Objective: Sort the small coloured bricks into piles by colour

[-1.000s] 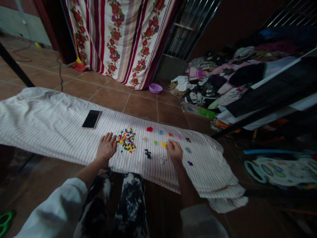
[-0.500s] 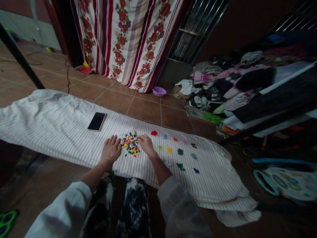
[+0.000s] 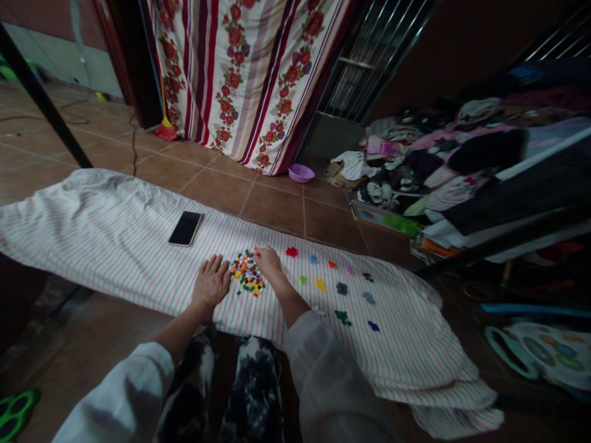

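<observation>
My left hand (image 3: 211,283) lies flat on the striped cloth (image 3: 138,246), fingers stretched out, at the left edge of a mixed pile of tiny coloured pieces (image 3: 248,274). At the pile's far right edge is my right hand (image 3: 270,263), thumb and fingers pinched together. An orange speck shows by its fingertips, but whether they grip it is too small to tell. To the right, small groups sit sorted by colour, among them red pieces (image 3: 291,252), yellow pieces (image 3: 321,284), dark green pieces (image 3: 343,317) and purple pieces (image 3: 373,326).
A phone (image 3: 185,228) lies on the cloth left of the pile. Beyond the cloth, a purple basin (image 3: 301,173) stands on the tiled floor before a floral curtain (image 3: 249,80). Heaped clothes (image 3: 434,154) fill the right side, near a dark slanting bar (image 3: 489,231).
My right hand has shifted slightly left along the pile's far edge, its fingers still pinched. My left hand stays flat in place. The whole view has swung slightly.
</observation>
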The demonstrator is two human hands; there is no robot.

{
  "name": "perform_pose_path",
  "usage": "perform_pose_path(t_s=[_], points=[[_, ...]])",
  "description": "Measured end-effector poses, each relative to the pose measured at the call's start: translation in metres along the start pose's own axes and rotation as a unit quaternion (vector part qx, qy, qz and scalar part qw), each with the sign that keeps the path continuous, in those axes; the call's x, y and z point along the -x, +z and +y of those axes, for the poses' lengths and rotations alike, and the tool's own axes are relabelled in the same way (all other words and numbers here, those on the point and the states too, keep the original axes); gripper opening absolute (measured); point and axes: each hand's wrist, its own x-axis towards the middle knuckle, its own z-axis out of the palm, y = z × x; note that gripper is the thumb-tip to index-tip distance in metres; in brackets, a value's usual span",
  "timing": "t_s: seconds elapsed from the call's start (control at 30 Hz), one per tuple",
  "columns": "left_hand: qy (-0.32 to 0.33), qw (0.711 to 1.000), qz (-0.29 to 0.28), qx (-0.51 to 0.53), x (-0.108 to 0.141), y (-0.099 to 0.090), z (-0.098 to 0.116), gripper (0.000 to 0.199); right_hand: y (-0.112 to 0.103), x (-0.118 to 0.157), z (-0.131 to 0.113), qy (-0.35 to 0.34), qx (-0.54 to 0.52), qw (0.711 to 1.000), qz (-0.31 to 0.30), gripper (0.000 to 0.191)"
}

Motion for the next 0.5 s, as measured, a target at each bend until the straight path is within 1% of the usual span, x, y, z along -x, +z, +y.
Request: perform_pose_path(t_s=[0.13,0.27,0.5], points=[[-0.002,1.000,0.006,0.004,0.0000,0.0007,0.0000,0.046,-0.0019,-0.0075,-0.0066,0.022,0.006,0.999,-0.024,0.014],[-0.006,1.000,0.004,0.011,0.0001,0.0012,-0.0002,0.046,-0.0024,-0.0115,-0.0104,0.029,0.013,0.999,-0.043,0.014],[-0.006,1.000,0.004,0.022,-0.0002,0.0009,0.0001,0.046,-0.0003,-0.0042,-0.0062,0.031,-0.023,0.999,-0.002,0.014]])
